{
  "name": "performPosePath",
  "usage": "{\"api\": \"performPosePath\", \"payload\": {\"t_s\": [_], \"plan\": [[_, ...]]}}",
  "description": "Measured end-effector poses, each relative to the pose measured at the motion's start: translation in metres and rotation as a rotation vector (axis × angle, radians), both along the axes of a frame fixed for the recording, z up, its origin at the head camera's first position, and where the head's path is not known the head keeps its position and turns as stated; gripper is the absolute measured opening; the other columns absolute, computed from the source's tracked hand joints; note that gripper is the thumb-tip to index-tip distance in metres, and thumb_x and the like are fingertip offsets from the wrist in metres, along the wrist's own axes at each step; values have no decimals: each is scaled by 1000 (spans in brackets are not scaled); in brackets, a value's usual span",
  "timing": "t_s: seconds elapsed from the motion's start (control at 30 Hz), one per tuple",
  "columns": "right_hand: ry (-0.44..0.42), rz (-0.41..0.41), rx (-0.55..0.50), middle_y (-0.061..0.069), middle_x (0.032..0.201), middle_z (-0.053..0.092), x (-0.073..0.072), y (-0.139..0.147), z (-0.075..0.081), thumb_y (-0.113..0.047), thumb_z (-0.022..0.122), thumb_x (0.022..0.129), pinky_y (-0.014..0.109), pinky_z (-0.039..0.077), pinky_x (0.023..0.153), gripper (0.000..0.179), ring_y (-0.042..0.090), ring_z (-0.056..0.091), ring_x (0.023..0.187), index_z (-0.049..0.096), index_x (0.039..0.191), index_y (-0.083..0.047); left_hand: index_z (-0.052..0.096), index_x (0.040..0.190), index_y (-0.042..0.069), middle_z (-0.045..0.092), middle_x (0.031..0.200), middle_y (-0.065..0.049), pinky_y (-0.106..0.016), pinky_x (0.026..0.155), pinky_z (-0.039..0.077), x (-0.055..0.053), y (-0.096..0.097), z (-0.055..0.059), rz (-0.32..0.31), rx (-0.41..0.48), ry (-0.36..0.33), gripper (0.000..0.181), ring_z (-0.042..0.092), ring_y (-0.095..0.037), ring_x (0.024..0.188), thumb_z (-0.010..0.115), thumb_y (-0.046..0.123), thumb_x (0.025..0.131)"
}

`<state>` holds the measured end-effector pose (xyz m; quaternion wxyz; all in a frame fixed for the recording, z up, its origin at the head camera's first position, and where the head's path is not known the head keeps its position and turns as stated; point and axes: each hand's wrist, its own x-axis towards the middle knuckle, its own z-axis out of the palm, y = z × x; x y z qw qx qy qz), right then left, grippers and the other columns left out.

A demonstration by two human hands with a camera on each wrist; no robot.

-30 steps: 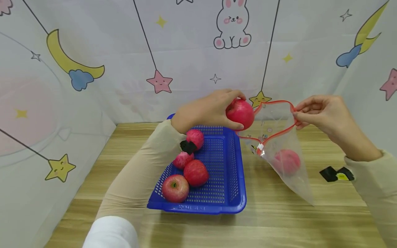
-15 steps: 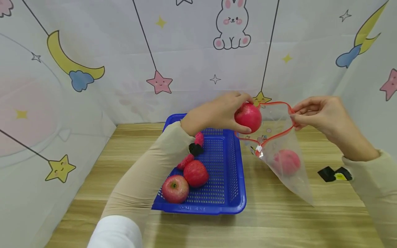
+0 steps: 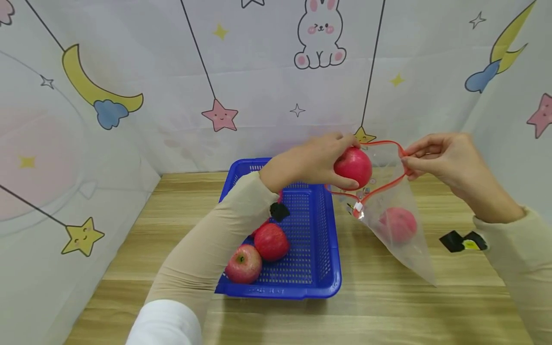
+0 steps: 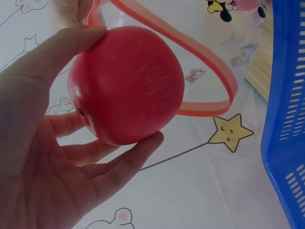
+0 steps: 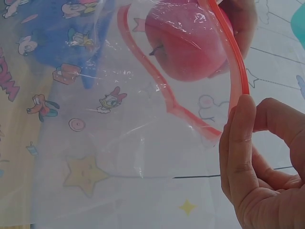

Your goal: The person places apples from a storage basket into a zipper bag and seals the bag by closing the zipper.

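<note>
My left hand (image 3: 316, 160) grips a red apple (image 3: 353, 168) between thumb and fingers, at the mouth of a clear zip bag (image 3: 407, 199). In the left wrist view the apple (image 4: 128, 86) sits in front of the bag's orange-red rim (image 4: 200, 52). My right hand (image 3: 450, 165) pinches the right side of that rim, and the mouth stands wide. Another apple (image 3: 397, 225) lies low inside the bag. Cartoon figures printed on the film show in the right wrist view, where the held apple (image 5: 186, 43) appears through the plastic.
A blue basket (image 3: 332, 258) stands left of the bag on the wooden table (image 3: 388, 311). Inside it sit a red apple (image 3: 271, 242) and a paler apple (image 3: 244, 264); my left forearm partly hides more fruit. A printed white curtain (image 3: 267, 81) hangs behind.
My left hand has moved right and slightly down with the apple, closer over the bag's mouth. The right hand has shifted slightly left, still pinching the rim.
</note>
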<state>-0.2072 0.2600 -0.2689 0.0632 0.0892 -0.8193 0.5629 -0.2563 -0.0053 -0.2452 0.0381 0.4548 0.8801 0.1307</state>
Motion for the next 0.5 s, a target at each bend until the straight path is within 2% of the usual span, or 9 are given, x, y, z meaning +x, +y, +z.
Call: {"api": "performPosePath", "payload": {"t_s": [0.5], "plan": [[10, -14, 8, 3, 74, 72, 0, 3, -1, 6, 71, 88, 33, 59, 60, 4, 19, 68, 58, 73, 89, 3, 41, 144, 11, 50, 136, -10, -26, 93, 49, 2, 11, -7, 4, -86, -3, 73, 50, -22, 122, 72, 48, 89]]}}
